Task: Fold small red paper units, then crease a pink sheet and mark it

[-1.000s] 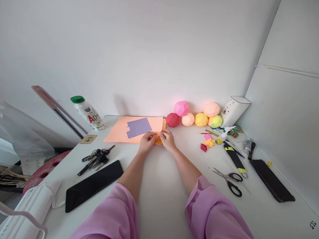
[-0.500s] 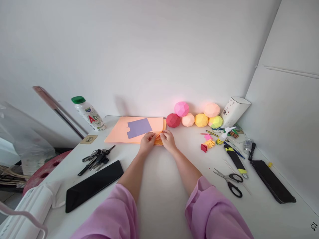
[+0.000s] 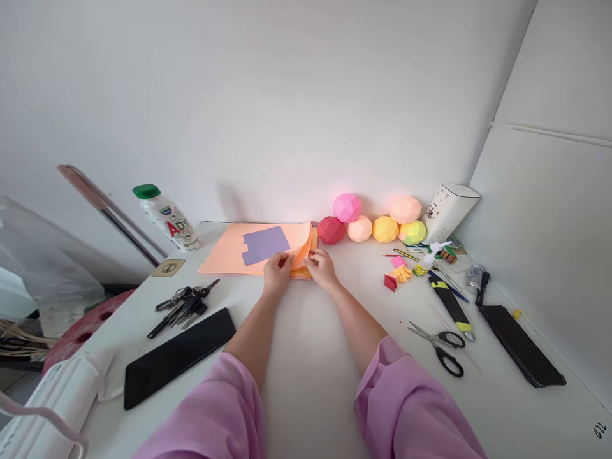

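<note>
Here, peach paper corner [image 3: 301, 247] between both hands [image 3: 276, 273] [image 3: 322, 268]

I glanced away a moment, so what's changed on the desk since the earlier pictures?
The left hand has shifted slightly left, away from the right hand, and the peach sheet now curls up more between them. Any change of grip is too small to tell. The purple piece, red ball and scissors stayed put.

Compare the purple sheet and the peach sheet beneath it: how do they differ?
The purple sheet is smaller; the peach sheet is larger. The purple sheet's left edge is notched; the peach sheet's is straight. The purple sheet lies flat; the peach sheet curls up at the right. Both look plain.
</note>
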`<state>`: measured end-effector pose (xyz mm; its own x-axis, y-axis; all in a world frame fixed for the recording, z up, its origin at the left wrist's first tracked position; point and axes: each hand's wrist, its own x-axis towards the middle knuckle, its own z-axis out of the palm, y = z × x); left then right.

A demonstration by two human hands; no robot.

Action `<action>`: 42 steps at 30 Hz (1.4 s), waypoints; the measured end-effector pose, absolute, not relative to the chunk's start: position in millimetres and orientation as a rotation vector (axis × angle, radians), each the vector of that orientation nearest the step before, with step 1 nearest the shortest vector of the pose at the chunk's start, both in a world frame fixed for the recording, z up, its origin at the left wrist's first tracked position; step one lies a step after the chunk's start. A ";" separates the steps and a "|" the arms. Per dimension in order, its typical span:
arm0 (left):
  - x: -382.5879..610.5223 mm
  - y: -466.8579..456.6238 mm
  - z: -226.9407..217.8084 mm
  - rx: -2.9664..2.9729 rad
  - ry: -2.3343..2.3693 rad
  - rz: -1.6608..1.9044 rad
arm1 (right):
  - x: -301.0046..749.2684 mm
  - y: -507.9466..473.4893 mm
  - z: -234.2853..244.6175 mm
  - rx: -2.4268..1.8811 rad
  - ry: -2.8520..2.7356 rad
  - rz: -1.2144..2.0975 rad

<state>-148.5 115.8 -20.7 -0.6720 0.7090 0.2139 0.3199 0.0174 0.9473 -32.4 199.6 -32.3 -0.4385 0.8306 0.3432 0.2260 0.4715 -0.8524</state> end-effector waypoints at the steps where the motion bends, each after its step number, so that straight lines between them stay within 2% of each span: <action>1: -148.5 115.5 -20.2 1.045 1.983 1.703 | -32.7 199.9 -32.7 -0.875 -1.927 0.948; 16: -147.4 118.3 -26.4 1.227 1.908 1.739 | -33.1 199.3 -33.0 -0.787 -1.951 0.868; 42: -153.3 125.1 -33.0 1.465 2.006 1.560 | -28.1 194.2 -24.4 -0.701 -1.975 0.834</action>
